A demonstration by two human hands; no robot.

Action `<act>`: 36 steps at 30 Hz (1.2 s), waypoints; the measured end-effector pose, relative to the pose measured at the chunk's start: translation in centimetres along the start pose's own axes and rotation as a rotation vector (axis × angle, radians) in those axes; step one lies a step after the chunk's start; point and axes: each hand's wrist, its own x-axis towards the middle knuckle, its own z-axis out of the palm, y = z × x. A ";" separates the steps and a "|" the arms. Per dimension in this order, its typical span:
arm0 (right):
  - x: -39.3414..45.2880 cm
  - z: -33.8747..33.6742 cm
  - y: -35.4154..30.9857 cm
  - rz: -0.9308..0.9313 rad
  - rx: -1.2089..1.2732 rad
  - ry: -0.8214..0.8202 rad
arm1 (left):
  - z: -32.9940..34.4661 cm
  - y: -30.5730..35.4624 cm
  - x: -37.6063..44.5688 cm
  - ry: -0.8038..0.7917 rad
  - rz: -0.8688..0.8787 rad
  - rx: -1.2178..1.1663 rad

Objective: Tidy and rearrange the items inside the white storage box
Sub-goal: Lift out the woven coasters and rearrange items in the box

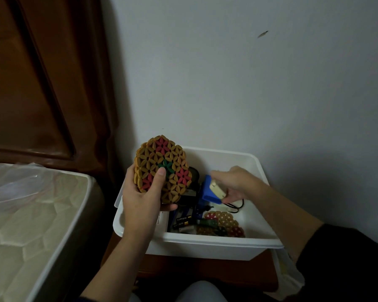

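White storage box (205,241): left hand (143,198) grips woven mat (162,168) over left rim; right hand (234,184) holds blue block (207,192).

Two hands are seen, the left hand (143,196) and the right hand (235,184). One white storage box (205,238) is counted. Two woven flower-pattern mats are counted: one raised mat (162,168) and one mat lying in the box (224,224). One blue and cream device (212,190) and one black cord (236,207) are seen. The small dark items (183,223) in the box cannot be counted reliably. One mattress (31,214) is seen.
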 end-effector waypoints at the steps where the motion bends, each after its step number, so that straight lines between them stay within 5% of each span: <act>1: 0.6 0.8 0.3 0.000 0.051 0.030 | 0.0 0.0 -0.1 0.006 0.003 -0.002; 7: 3.7 3.8 1.8 -0.020 0.035 0.296 | -0.2 0.0 -0.3 0.054 0.005 -0.011; 16: 4.1 2.5 2.9 -0.061 -0.196 0.083 | 0.0 -0.4 0.6 -0.033 -0.102 0.066; 21: 3.8 3.5 5.2 -0.027 -0.776 -0.259 | 0.1 -0.8 1.3 -0.003 -0.196 0.023; 24: 3.9 4.5 6.0 -0.272 -1.139 -0.226 | 0.0 -0.9 1.5 0.002 -0.215 0.000; 29: 4.1 5.6 5.7 -0.386 -1.325 -0.174 | 0.0 -1.1 1.7 0.000 -0.225 -0.035; 36: 3.0 4.1 5.0 -0.267 -1.192 -0.115 | -0.1 -1.2 1.9 0.002 -0.228 -0.050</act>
